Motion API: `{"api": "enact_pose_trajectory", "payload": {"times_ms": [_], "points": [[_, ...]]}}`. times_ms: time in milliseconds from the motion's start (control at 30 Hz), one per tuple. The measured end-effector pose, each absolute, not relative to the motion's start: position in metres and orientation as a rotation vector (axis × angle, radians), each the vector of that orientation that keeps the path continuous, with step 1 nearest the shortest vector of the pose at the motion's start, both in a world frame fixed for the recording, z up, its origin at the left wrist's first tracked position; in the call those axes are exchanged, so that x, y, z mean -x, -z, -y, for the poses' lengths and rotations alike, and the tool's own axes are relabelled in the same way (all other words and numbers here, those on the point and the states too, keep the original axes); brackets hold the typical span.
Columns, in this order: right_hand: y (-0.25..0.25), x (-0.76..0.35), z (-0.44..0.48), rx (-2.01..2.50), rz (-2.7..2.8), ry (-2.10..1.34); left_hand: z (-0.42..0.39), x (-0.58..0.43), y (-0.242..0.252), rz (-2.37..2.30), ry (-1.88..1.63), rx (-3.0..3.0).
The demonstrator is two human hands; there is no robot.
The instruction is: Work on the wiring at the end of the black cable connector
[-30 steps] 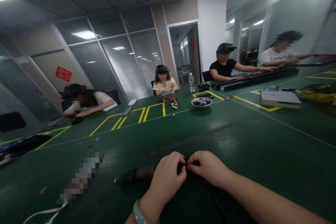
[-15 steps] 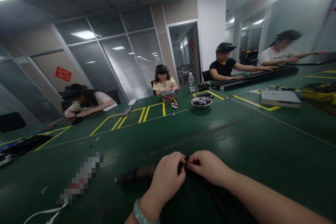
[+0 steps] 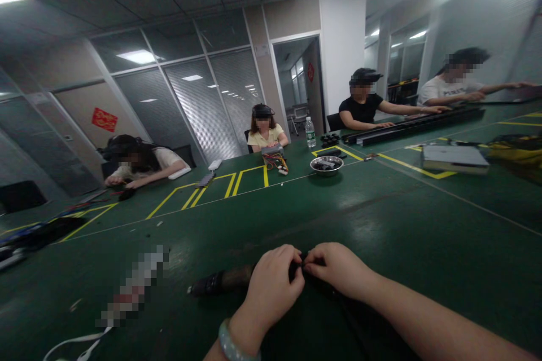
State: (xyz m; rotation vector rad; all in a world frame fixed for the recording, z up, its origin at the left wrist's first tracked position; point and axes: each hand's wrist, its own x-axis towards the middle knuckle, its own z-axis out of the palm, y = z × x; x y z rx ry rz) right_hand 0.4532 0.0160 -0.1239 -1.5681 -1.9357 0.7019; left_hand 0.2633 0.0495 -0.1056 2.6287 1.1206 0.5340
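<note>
My left hand (image 3: 274, 277), with a pale green bangle (image 3: 234, 343) on its wrist, is closed with thumb and fingertips together. Facing it, my right hand (image 3: 339, 266) is closed in a pinch too. Their fingertips meet around a small black piece (image 3: 304, 258), mostly hidden by the fingers, so its kind cannot be made out. To the left lies a dark cylindrical tool (image 3: 222, 281) with a small bright tip; its other end passes out of sight behind my left hand. A dark strip, hard to make out, runs below my right forearm.
On the green table (image 3: 228, 225) a blurred-out strip (image 3: 135, 287) with a white cable (image 3: 74, 341) lies at left. Farther off are a metal bowl (image 3: 327, 166) of dark parts, a water bottle (image 3: 310, 132) and a silver box (image 3: 454, 159). Several people sit around the far side.
The view has shifted very slightly. Both hands stay together at the small black piece, with only a tiny movement of the fingertips.
</note>
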Motion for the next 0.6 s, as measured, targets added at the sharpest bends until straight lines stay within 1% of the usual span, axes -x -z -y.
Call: {"api": "enact_pose_trajectory", "payload": {"times_ms": [600], "points": [[0.1203,-0.4528,-0.0144,1.583,1.927,-0.721,-0.0483,-0.2628,0.1036,-1.125,-0.523,-2.624]]}}
